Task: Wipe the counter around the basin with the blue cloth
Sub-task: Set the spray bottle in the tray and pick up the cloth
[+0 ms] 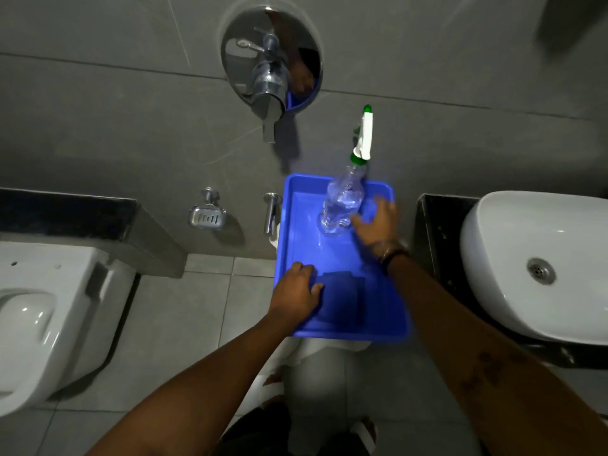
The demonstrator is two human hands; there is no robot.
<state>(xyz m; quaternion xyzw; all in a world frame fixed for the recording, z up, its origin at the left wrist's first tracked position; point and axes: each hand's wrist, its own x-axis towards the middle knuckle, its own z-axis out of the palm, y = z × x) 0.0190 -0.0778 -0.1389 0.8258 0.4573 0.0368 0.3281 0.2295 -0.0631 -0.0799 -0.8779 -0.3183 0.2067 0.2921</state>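
A folded dark blue cloth [343, 296] lies in the near part of a blue tray [304, 225]. My left hand [294, 291] grips the tray's left rim, its thumb resting inside just beside the cloth. A clear spray bottle [343, 202] with a white and green trigger stands at the tray's far end. My right hand [378, 225] is beside the bottle's base with fingers spread, blurred, holding nothing. The white basin [513, 258] sits on a dark counter [434, 232] to the right.
A white toilet [39, 307] stands at the left. On the grey tiled wall are a chrome mixer tap [268, 83], a soap dish [207, 217] and a small spout [271, 212]. Something white shows under the tray. My feet are on the floor below.
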